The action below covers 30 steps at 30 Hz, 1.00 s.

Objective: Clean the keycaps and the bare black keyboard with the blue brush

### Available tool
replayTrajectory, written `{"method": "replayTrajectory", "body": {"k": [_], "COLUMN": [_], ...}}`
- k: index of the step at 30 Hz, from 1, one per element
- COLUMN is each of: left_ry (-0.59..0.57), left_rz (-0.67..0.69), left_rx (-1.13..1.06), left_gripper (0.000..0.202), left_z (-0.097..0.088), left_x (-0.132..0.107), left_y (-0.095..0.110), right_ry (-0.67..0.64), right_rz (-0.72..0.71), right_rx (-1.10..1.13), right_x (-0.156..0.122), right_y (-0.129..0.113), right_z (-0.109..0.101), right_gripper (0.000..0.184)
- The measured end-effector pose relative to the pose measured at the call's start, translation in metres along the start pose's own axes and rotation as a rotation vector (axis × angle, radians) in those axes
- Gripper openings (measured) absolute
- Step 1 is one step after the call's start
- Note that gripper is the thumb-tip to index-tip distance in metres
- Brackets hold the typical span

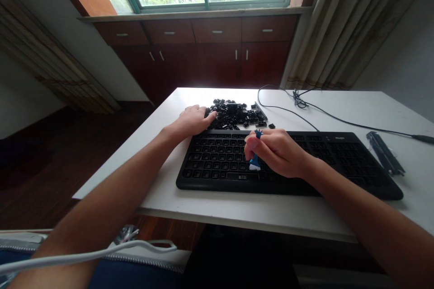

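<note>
A black keyboard (212,156) lies on the white table with its keycaps off, its bare key sockets showing. In my right hand (280,151), closed above the middle of the keyboard, is a small blue brush (255,162). Its white bristles point down at the lower key rows. Resting at the keyboard's upper left corner is my left hand (195,119), thumb stretched out and fingers apart, holding nothing. Loose black keycaps (232,115) are heaped behind the keyboard, right beside my left fingers.
A black cable (356,123) runs over the back right of the white table (217,207). Dark strips in clear wrapping (384,153) lie beyond the keyboard's right end. A white cord (135,244) crosses at lower left. Wooden cabinets (217,63) stand under the window.
</note>
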<state>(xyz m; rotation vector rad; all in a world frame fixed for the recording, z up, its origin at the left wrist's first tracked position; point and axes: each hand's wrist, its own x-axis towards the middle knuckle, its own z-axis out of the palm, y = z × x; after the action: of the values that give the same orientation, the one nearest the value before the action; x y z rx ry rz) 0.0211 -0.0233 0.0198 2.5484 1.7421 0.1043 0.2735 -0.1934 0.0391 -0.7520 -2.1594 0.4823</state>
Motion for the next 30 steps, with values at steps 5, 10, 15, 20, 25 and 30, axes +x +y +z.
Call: {"method": "replayTrajectory", "body": {"k": [5, 10, 15, 20, 25, 30], "left_ry": [0.0, -0.004, -0.009, -0.005, 0.0, -0.002], "left_rz": [0.004, 0.01, 0.009, 0.015, 0.011, 0.014], "left_rx": [-0.002, 0.003, 0.002, 0.007, -0.003, -0.008], "left_gripper": [0.08, 0.081, 0.082, 0.08, 0.081, 0.082], "left_z": [0.0005, 0.0, -0.0009, -0.0007, 0.0007, 0.0005], "left_x": [0.0006, 0.001, 0.0003, 0.0001, 0.0004, 0.0002], "left_y": [-0.0008, -0.001, -0.0006, -0.0008, -0.0014, -0.0012], "right_ry": [0.038, 0.071, 0.067, 0.063, 0.065, 0.035], "right_rz": [-0.008, -0.055, -0.07, -0.047, -0.001, 0.02], "right_rx": [-0.103, -0.161, -0.126, -0.063, -0.008, -0.019], "right_x": [-0.0004, 0.0001, 0.0011, 0.0003, -0.0021, -0.0015], "right_y": [0.0033, 0.0043, 0.0036, 0.0011, 0.001, 0.0015], "right_z": [0.0015, 0.0025, 0.0022, 0.0, -0.0013, -0.0012], "right_gripper": [0.045, 0.039, 0.041, 0.049, 0.05, 0.052]}}
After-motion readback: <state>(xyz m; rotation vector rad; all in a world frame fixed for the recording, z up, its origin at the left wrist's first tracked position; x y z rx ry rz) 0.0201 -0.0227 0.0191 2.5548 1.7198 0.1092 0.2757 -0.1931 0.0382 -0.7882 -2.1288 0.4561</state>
